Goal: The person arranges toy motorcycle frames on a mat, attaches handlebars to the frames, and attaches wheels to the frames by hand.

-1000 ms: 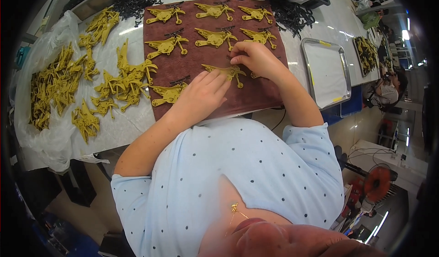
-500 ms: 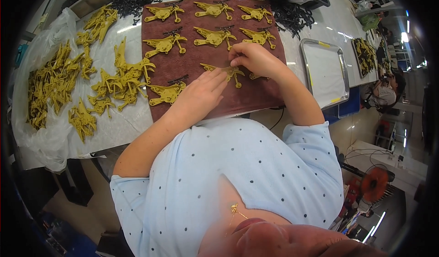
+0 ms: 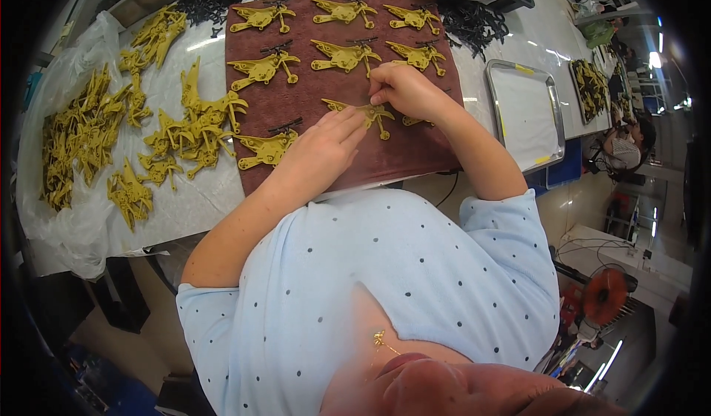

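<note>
Yellow frame (image 3: pixel 377 115) lay on the red-brown cloth (image 3: pixel 311 94), your left hand (image 3: pixel 328 146) partly covering it, probably for steadiness; your right hand (image 3: pixel 404 90) pinched just beside it. What it pinched, and whether the left gripped, I could not tell.

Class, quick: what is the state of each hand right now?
Left hand: resting over a yellow part; grip unclear.
Right hand: pinched closed near it; whether holding anything cannot be told.

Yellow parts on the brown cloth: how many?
9 yellow parts: three in the far row, three in the middle, three in the near row, partly covered; more may be hidden.
</note>
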Demonstrator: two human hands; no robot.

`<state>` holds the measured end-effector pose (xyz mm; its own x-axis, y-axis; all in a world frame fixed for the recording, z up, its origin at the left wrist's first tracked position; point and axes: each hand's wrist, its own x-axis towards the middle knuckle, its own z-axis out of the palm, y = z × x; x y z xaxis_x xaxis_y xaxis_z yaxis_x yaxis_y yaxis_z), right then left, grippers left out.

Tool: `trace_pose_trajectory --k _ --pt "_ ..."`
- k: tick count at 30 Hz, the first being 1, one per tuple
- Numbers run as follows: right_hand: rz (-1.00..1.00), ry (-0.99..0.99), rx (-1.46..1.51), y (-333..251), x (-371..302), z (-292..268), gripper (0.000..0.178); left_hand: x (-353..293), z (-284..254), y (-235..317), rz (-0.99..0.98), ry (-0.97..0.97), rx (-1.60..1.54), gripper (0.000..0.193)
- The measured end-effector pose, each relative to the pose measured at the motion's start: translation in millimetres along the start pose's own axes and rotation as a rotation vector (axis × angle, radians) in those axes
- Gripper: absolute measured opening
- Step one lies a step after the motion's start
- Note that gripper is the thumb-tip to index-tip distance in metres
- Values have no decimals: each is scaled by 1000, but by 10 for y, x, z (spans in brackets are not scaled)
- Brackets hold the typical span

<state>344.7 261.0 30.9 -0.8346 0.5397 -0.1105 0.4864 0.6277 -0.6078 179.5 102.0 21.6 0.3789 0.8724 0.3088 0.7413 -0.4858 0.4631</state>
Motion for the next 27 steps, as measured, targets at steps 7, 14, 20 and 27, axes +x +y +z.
trace_pose_trajectory --k 7,14,20,27 --pt "-44 -84 39 -3 1 -59 11 0 -15 -2 -12 -31 39 33" --pt "78 -155 95 -106 10 -107 13 -27 -10 11 -27 -40 24 35" --pt "165 -160 131 -74 30 -71 15 -24 2 18 -39 -55 34 36" --pt "6 -29 0 -40 -14 16 17 -11 29 21 -51 -27 43 34"
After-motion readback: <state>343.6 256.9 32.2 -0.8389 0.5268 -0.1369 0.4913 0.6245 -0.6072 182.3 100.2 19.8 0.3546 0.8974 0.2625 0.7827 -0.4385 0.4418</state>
